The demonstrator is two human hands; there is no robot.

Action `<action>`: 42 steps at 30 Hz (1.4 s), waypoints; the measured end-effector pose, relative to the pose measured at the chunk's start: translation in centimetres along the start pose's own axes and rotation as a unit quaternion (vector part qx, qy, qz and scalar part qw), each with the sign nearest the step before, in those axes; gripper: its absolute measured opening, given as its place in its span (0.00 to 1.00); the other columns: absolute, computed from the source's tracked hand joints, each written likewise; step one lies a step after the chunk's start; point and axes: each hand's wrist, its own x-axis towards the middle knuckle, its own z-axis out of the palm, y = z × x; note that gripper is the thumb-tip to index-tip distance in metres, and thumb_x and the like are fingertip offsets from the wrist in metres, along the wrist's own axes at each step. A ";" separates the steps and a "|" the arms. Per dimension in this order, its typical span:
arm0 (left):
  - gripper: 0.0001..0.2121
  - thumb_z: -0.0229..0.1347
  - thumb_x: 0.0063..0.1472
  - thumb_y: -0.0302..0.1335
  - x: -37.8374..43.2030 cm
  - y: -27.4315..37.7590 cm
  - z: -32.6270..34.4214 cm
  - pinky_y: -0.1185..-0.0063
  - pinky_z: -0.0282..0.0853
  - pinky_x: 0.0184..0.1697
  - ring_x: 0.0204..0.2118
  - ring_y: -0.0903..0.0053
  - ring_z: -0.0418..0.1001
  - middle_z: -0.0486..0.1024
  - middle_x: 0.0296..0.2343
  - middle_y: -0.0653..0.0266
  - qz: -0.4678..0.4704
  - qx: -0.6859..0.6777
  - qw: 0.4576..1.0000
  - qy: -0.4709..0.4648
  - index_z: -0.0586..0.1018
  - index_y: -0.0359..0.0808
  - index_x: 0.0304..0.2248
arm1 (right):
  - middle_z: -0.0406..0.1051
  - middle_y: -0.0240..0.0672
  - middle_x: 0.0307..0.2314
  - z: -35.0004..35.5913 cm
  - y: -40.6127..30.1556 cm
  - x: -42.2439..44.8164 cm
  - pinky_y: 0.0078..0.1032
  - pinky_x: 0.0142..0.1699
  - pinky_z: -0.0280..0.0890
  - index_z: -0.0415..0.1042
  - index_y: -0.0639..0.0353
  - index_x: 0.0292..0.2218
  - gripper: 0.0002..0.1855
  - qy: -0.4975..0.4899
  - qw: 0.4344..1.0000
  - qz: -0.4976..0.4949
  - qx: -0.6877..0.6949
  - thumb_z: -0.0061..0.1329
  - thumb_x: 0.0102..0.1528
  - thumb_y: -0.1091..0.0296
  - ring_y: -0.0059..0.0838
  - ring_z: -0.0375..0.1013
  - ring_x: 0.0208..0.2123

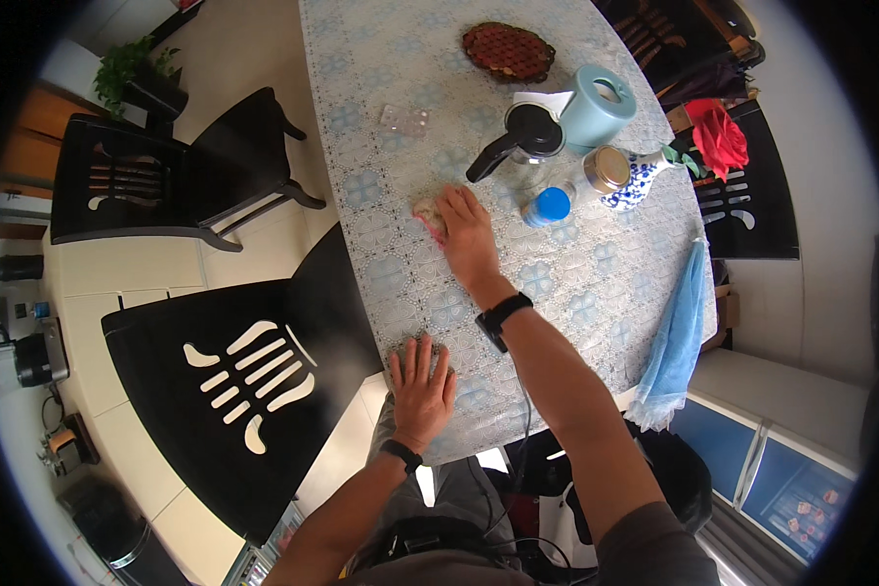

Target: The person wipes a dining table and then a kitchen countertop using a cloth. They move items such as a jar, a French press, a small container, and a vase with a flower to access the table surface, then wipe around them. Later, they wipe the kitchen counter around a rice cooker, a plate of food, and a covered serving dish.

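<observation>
My right hand (467, 233) presses a wadded cleaning cloth (429, 217), pale with a pink edge, onto the patterned tablecloth (454, 300). Part of the cloth is hidden under the fingers. Near the table's front left corner, my left hand (421, 388) lies flat with its fingers spread and nothing in it. To the right of my right hand stand a small blue-capped bottle (548, 207) and a glass jar with a gold lid (605, 170). A glass pot with a black lid and handle (531, 132) stands just beyond them.
Farther back are a light blue tissue holder (599, 106), a clear blister pack (404, 121) and a brown woven tray (509, 51). A blue-and-white vase (636, 179) holds a red flower (719, 139). Blue fabric (670, 344) hangs over the right edge. Black chairs (227, 366) flank the table.
</observation>
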 end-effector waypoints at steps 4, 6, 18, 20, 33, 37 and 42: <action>0.24 0.54 0.68 0.31 -0.7 -0.4 -0.3 0.48 0.40 0.70 0.69 0.46 0.52 0.57 0.64 0.42 0.007 -0.061 0.997 0.037 0.67 0.33 0.60 | 0.69 0.47 0.55 -4.2 -4.7 -7.9 0.44 0.64 0.60 0.71 0.67 0.53 0.24 -0.086 0.994 -0.016 0.060 0.45 0.54 0.81 0.52 0.65 0.61; 0.26 0.53 0.69 0.31 -0.7 -0.7 -0.3 0.48 0.41 0.70 0.69 0.45 0.51 0.56 0.64 0.41 -0.045 -0.090 0.991 0.093 0.64 0.31 0.62 | 0.70 0.46 0.56 -8.0 -7.2 -13.7 0.45 0.66 0.60 0.73 0.67 0.54 0.26 -0.161 0.981 -0.010 0.110 0.46 0.52 0.85 0.50 0.65 0.62; 0.29 0.45 0.74 0.41 -1.4 -2.5 0.5 0.51 0.45 0.69 0.64 0.41 0.56 0.60 0.59 0.34 -0.259 -0.124 0.951 0.110 0.60 0.25 0.63 | 0.73 0.45 0.34 2.8 -4.5 6.4 0.43 0.48 0.69 0.73 0.62 0.36 0.10 -0.108 0.984 -0.116 0.076 0.50 0.50 0.79 0.51 0.72 0.42; 0.29 0.44 0.74 0.42 -1.4 -2.5 0.4 0.51 0.46 0.69 0.64 0.41 0.56 0.62 0.58 0.35 -0.256 -0.127 0.951 0.119 0.62 0.26 0.62 | 0.73 0.45 0.35 6.9 -4.3 10.8 0.44 0.49 0.68 0.73 0.63 0.36 0.09 -0.058 0.993 -0.089 0.058 0.49 0.50 0.79 0.52 0.71 0.43; 0.26 0.35 0.76 0.40 -1.4 -2.7 0.5 0.51 0.44 0.69 0.64 0.45 0.57 0.64 0.58 0.41 -0.249 -0.169 0.943 0.141 0.63 0.26 0.62 | 0.73 0.48 0.43 -7.9 -11.4 -12.4 0.42 0.51 0.69 0.77 0.64 0.42 0.18 -0.187 0.973 -0.088 0.099 0.48 0.49 0.87 0.51 0.72 0.47; 0.25 0.35 0.76 0.40 -1.5 -2.7 0.8 0.52 0.43 0.69 0.65 0.45 0.56 0.64 0.58 0.38 -0.267 -0.192 0.934 0.137 0.64 0.28 0.62 | 0.75 0.40 0.46 -8.8 -6.7 -11.2 0.41 0.49 0.71 0.77 0.61 0.42 0.13 -0.233 0.961 0.070 0.130 0.50 0.54 0.78 0.45 0.74 0.44; 0.25 0.35 0.76 0.41 -2.0 -2.8 1.0 0.52 0.42 0.70 0.64 0.44 0.56 0.63 0.58 0.38 -0.263 -0.192 0.937 0.124 0.64 0.28 0.61 | 0.75 0.39 0.48 -5.7 -1.9 -5.6 0.40 0.52 0.70 0.74 0.62 0.48 0.15 -0.037 0.979 0.141 -0.142 0.51 0.59 0.72 0.47 0.72 0.46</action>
